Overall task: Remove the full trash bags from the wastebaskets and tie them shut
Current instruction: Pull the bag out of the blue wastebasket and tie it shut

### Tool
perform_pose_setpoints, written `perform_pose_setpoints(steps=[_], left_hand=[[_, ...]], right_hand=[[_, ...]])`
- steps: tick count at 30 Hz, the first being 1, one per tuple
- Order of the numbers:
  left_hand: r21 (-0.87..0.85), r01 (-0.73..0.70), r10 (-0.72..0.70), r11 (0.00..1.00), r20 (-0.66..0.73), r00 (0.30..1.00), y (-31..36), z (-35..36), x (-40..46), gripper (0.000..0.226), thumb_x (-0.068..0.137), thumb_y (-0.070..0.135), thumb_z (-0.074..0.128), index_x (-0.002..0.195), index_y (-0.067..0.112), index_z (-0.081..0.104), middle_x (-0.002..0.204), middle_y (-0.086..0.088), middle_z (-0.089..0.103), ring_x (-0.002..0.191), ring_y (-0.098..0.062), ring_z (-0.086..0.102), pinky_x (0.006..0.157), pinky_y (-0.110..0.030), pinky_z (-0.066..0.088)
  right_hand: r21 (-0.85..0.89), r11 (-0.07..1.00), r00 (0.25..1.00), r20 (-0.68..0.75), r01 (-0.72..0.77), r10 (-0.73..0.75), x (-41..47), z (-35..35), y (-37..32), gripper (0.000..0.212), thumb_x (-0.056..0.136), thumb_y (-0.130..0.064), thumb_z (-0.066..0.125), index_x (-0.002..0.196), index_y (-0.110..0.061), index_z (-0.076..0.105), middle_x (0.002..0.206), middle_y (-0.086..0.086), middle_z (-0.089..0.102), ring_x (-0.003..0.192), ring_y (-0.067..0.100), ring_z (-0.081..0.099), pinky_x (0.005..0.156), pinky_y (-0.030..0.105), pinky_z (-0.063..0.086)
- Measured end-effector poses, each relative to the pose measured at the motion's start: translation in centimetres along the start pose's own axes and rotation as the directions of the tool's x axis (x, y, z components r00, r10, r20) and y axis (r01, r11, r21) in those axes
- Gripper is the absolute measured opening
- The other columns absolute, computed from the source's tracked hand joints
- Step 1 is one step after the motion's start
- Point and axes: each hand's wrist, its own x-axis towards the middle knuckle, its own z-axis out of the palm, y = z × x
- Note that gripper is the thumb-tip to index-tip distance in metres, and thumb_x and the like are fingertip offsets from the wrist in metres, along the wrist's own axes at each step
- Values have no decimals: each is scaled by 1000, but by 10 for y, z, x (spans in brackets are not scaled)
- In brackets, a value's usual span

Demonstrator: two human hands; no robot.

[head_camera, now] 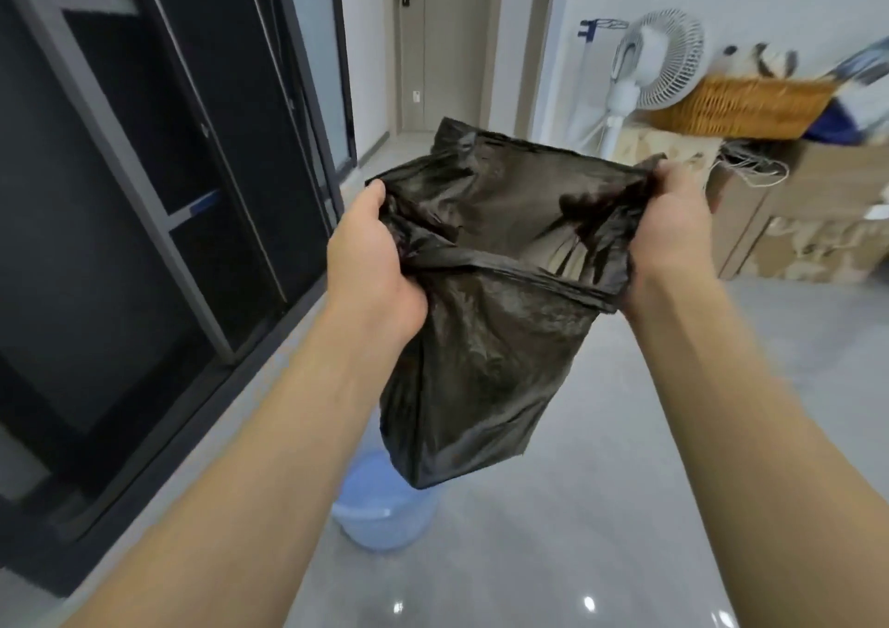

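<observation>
A black trash bag hangs in the air in front of me, its mouth stretched wide open. My left hand grips the left side of the bag's rim, fingers curled into the plastic. My right hand grips the right side of the rim. Directly below the bag a light blue wastebasket stands on the grey floor, partly hidden by the bag's bottom. The bag's contents cannot be seen.
Dark glass sliding doors run along the left. At the right stand cardboard boxes, a wicker basket and a white fan. A closed door lies straight ahead down the hall.
</observation>
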Motion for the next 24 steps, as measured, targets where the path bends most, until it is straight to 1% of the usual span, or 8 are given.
perform_pose_setpoints(steps=[4,9,11,13,16,20,22,24], left_hand=[[132,-29,24,991,44,999,-41,15,-3,33,97,31,48,105,8,70,103,-10,74,92,-28,72,77,-43,59],[515,20,-10,857,-21,1000,-100,8,7,26,92,30,52,68,21,57,68,3,61,72,-20,58,65,-31,43],[744,6,-41,668,29,999,-124,0,7,39,91,51,46,67,22,56,63,11,61,67,-12,58,62,-28,41],[952,-96,-125,292,137,983,-144,-13,7,66,75,84,35,79,23,58,79,10,65,77,-9,61,67,-30,42],[971,-173,-352,-164,106,930,-162,-30,5,88,42,104,36,91,34,55,89,15,61,83,-6,58,69,-32,43],[846,-296,-674,-443,-97,732,-182,-50,5,62,53,81,67,91,32,64,89,15,68,82,-6,64,75,-26,52],[762,-352,-649,-543,-115,752,-195,-58,7,33,74,54,67,73,22,58,75,6,63,65,-10,59,55,-23,44],[711,-376,-576,-594,-50,816,-205,-61,8,29,83,36,59,66,15,49,73,-7,60,64,-20,57,47,-24,36]], right_hand=[[-213,977,991,-125,21,-49,12,-42,-23,26,88,-24,43,62,-21,42,59,2,45,46,17,41,46,20,38],[-514,839,971,-230,-177,64,31,-111,-27,19,86,-35,41,82,-17,49,65,5,50,60,23,45,56,26,38],[-669,710,968,-241,-221,74,37,-141,-26,19,86,-31,41,72,-18,41,48,-1,37,47,18,33,46,23,28],[-811,526,965,-248,-255,86,43,-169,-25,18,84,-26,42,68,-18,43,51,0,31,50,17,27,49,30,20],[-924,280,965,-246,-261,86,50,-204,-26,23,85,-26,47,72,-14,62,56,2,39,52,19,36,51,30,25],[-958,175,973,-216,-227,81,59,-232,-22,23,77,-19,48,64,-16,67,58,1,48,55,20,44,53,29,32],[-964,115,966,-225,-240,127,61,-245,-20,28,76,-22,44,65,-16,68,63,0,53,60,21,48,54,30,33],[-977,-60,964,-213,-206,160,58,-260,-15,37,79,-32,38,72,-14,70,68,0,59,65,22,54,56,30,36]])
